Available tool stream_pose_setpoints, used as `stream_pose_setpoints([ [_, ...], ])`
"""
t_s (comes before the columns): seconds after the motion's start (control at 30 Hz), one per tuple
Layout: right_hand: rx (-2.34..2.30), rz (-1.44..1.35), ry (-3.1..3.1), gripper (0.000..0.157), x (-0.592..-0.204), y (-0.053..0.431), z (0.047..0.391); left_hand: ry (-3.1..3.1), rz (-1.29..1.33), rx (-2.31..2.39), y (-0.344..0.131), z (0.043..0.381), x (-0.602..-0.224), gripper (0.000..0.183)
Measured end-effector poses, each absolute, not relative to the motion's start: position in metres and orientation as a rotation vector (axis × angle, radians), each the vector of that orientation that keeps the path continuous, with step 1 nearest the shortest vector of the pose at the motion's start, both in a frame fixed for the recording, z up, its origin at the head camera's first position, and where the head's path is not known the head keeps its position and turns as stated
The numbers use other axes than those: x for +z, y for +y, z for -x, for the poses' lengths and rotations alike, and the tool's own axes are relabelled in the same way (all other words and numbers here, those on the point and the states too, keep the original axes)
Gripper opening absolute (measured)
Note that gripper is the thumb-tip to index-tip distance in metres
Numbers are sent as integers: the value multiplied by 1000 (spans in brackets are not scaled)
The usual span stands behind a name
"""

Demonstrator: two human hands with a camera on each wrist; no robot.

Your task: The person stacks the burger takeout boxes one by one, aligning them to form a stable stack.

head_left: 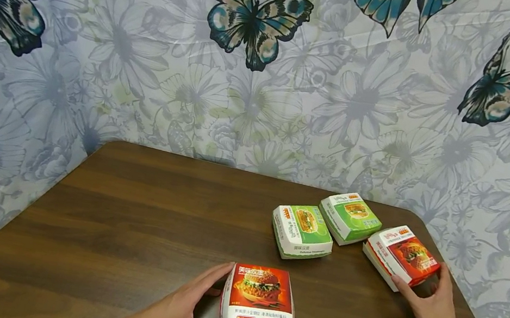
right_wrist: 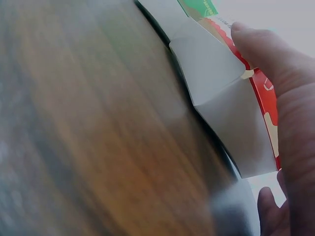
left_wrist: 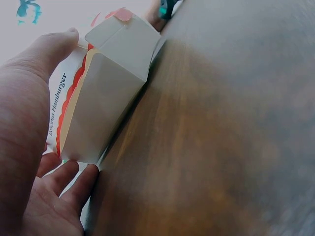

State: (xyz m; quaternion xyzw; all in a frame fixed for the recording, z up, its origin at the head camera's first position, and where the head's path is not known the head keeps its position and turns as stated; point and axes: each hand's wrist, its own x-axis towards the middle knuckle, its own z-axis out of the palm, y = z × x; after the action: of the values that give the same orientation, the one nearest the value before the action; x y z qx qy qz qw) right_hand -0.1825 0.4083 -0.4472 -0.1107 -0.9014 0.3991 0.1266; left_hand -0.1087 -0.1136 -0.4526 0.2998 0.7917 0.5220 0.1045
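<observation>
A red and white burger box [head_left: 258, 308] sits at the near middle of the wooden table. My left hand [head_left: 194, 304] grips its left side, thumb at the near corner and fingers at the far one. In the left wrist view, the grey lower wall of that burger box [left_wrist: 106, 101] shows between thumb and fingers. Farther right, my right hand [head_left: 433, 304] holds a second red burger box [head_left: 406, 256], turned at an angle, with the thumb on its near edge. The right wrist view shows this burger box [right_wrist: 231, 118] low against the tabletop.
Two green burger boxes, a left one [head_left: 304, 232] and a right one [head_left: 350, 217], stand close together beside the right-hand red box. The table [head_left: 127, 217] ends near the right hand at its right edge. Behind it hangs a butterfly-patterned cloth [head_left: 252, 109].
</observation>
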Motion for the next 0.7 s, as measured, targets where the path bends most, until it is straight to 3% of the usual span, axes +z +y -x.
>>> stream_pose_setpoints([
  [0.37,1202,303,-2610,112,-448,408,181,2298,-756,1496,-113,110,-451,98],
  [0.7,1219,353,-2590,111,-448,408,178,2313,-820,1525,-113,110,-452,97],
])
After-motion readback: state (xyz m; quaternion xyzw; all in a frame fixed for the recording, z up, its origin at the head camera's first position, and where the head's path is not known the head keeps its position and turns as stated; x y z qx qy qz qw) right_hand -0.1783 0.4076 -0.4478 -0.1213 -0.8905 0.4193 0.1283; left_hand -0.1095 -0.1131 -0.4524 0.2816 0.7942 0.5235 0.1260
